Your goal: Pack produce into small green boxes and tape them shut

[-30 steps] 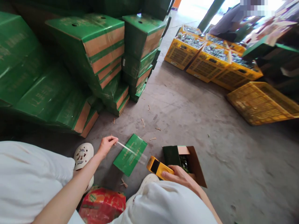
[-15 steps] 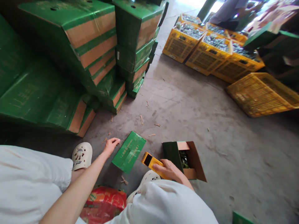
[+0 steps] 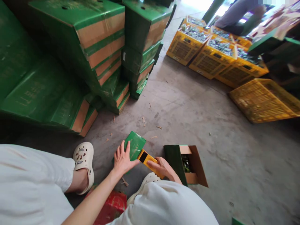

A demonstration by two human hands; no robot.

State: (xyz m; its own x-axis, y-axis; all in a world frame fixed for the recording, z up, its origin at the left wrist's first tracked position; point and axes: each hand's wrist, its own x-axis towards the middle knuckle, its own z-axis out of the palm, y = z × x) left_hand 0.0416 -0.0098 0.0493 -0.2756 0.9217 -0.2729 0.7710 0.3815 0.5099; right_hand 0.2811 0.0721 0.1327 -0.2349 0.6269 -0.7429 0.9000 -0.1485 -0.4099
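Note:
A small closed green carton [image 3: 135,144] with printed lettering sits on the floor between my feet. Over its near left part lies my left hand [image 3: 123,158], fingers spread across the top and thumb pointing at the yellow tool. My right hand [image 3: 164,167] is wrapped round this yellow handheld tool [image 3: 145,158], which has a dark window near its front end; its exact kind is unclear. The tool's front end is at the carton's right edge; contact cannot be made out. To the right lies an open green carton [image 3: 173,162] with dark green contents partly visible inside.
Stacked green cartons [image 3: 103,31] rise at the left. Filled yellow crates [image 3: 208,59] stand at the upper right, beside a tilted yellow crate [image 3: 264,100]. A red package [image 3: 112,206] lies between my legs. Another person's leg [image 3: 234,14] shows behind the crates.
My left hand has moved right, from beside the green carton onto its top, and its fingers have spread. The yellow tool in my right hand has shifted slightly left and up, closer to the carton.

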